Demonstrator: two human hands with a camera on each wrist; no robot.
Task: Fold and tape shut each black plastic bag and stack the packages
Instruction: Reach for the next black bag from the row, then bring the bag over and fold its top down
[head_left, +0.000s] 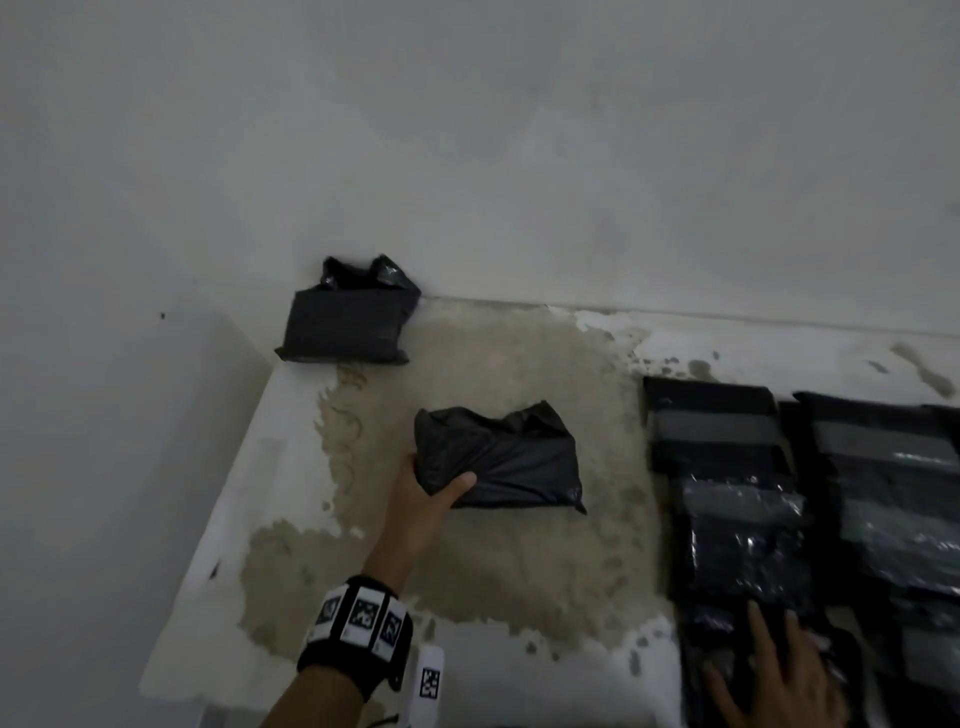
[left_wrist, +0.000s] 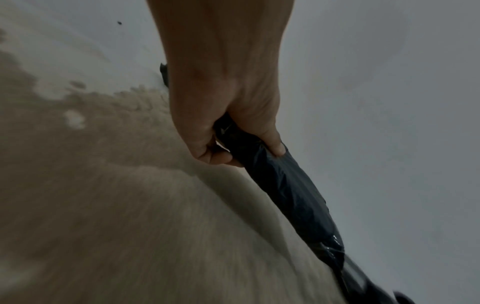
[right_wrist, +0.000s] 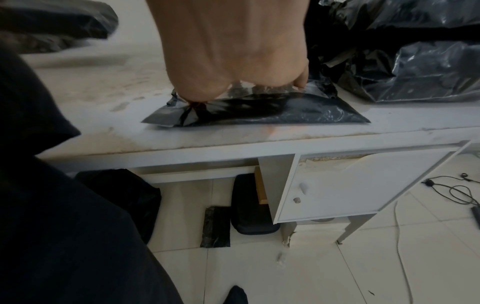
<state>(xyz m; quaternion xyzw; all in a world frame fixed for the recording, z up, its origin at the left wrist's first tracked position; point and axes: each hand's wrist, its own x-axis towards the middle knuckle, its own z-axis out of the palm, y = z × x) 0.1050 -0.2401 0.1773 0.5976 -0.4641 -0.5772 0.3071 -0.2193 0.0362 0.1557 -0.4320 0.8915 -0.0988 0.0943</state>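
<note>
Worn white tabletop, paint gone mid; bare wall behind.

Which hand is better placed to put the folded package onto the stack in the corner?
Probably the left hand: it already grips the folded package, and the corner stack lies on its side. The right hand is busy, pressing on a flat bag at the desk's near edge.

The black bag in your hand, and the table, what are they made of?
The bag held by the left hand looks like thin, soft plastic: it crinkles and shines a little where it bends. The table seems to be board with a white coating; the coating has peeled off in a big patch, leaving a dull tan layer, maybe pressed wood.
</note>
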